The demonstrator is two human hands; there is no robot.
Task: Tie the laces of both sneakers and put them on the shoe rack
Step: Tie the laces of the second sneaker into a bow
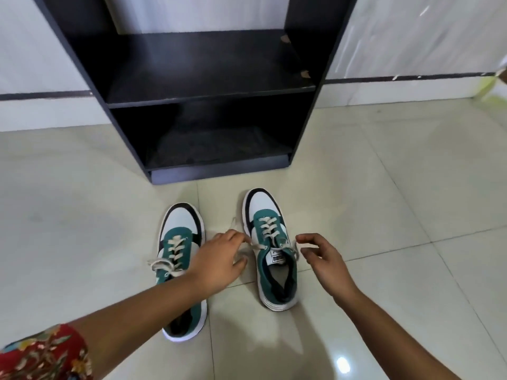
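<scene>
Pinching the right sneaker's (274,250) lace (253,246) at 9 o'clock, left hand (219,259); right hand (321,256) loosely curled, holding nothing, at 3 o'clock.

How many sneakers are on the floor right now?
2: the left sneaker lies partly under the left forearm; the right sneaker sits between both hands, before the shoe rack.

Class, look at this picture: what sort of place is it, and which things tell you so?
Probably a home entryway or hallway: a black shoe rack against a pale wall, glossy floor tiles, and green-and-white sneakers before it.
</scene>
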